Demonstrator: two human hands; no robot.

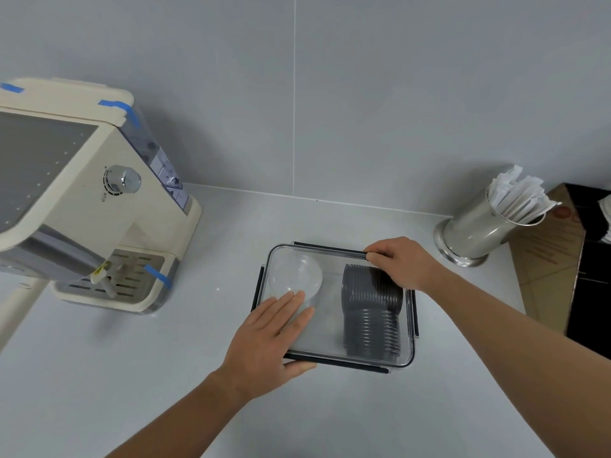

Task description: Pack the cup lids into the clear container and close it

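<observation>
The clear container [330,328] sits on the grey counter with its clear cover on top and black latches along its sides. Inside lie a stack of dark grey cup lids [372,312] on its side at the right and clear cup lids [295,276] at the left. My left hand [269,335] rests flat on the cover's near left corner, thumb against the front latch. My right hand [401,264] grips the black latch on the far edge, near the right corner.
A cream coffee machine [82,200] with blue tape stands at the left. A steel holder [479,226] full of white paper packets stands at the back right, next to a brown cardboard box [549,256]. The grey wall rises behind the counter.
</observation>
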